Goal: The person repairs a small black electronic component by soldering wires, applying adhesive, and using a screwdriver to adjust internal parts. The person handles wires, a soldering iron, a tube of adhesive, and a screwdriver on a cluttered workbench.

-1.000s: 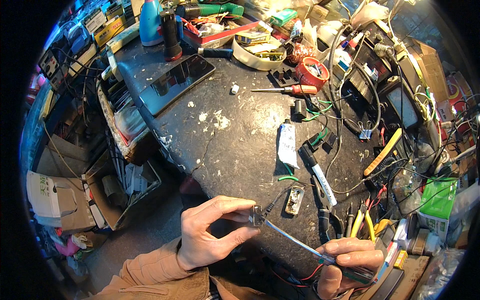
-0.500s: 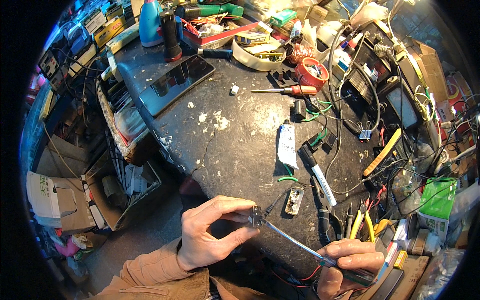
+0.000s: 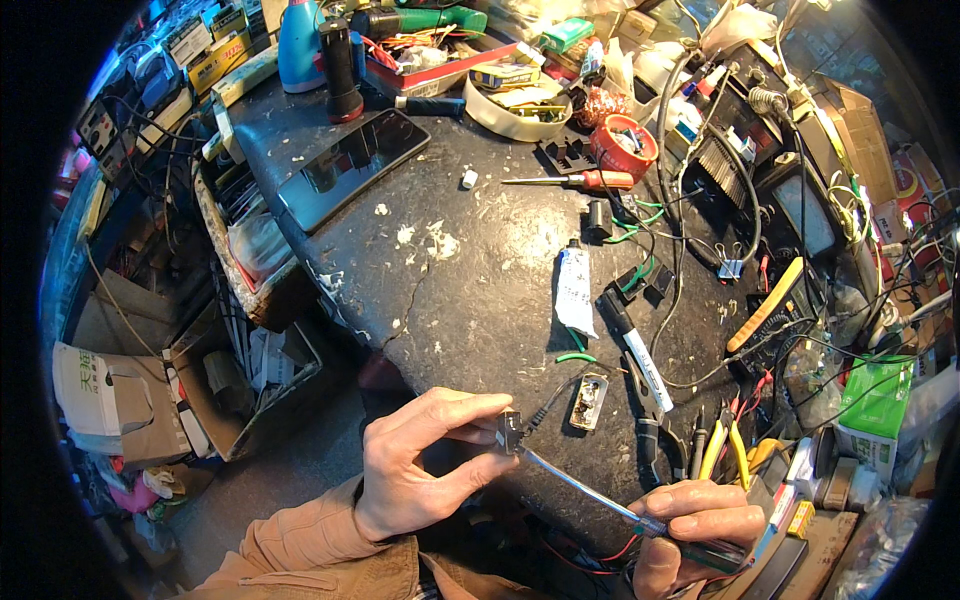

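Observation:
My left hand (image 3: 425,460) pinches a small black block-shaped part (image 3: 509,431) between thumb and fingertips, near the front edge of the dark workbench (image 3: 480,300). A screwdriver (image 3: 580,487) with a long shiny shaft and dark handle is in the closed fingers of my right hand (image 3: 700,530). Its tip meets the part's lower right side; the exact contact is too small to make out. Beyond the part, a dark cord (image 3: 548,404) lies on the bench. Just right of that cord rests a small open housing (image 3: 589,402) with metal pieces inside.
A marker (image 3: 640,355), a white tube (image 3: 574,290) and yellow-handled pliers (image 3: 715,448) lie right of centre. Farther back are a red-handled screwdriver (image 3: 590,181) and a smartphone (image 3: 355,168). Tangled cables (image 3: 680,200) run along the right. An open bin (image 3: 250,375) stands below on the left.
The screwdriver's tip has shifted slightly downward and the black part is tilted a little differently. Both hands keep their grips in nearly the same place.

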Available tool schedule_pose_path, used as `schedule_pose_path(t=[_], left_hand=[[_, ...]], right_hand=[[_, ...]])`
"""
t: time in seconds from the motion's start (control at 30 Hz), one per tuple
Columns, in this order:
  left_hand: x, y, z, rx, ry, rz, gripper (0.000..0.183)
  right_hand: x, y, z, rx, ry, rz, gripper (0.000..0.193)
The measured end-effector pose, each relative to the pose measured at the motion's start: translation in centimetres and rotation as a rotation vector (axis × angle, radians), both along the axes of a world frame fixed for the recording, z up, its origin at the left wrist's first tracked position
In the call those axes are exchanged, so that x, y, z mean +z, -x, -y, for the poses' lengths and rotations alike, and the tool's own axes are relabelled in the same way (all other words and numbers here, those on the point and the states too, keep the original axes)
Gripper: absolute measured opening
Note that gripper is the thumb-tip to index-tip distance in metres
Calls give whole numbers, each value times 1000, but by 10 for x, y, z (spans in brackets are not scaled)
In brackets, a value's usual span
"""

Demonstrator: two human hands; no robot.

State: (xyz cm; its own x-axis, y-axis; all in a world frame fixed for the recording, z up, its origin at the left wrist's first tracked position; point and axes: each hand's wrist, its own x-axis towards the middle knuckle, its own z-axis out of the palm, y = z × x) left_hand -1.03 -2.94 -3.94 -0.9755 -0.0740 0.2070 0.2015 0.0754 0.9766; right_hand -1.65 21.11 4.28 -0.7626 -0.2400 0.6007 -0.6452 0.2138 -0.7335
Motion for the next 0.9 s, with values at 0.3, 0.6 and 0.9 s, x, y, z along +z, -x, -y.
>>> schedule_pose_path(t=[0.3,0.6,0.9], left_hand=[[0,3,-2,10,-13,-50,43],[0,3,-2,14,3,-51,44],[0,3,-3,18,5,-55,43]], right_hand=[[4,-8,0,-101,-18,40,27],[0,-2,0,-112,-9,-18,30],[-2,4,3,-129,-6,-63,31]])
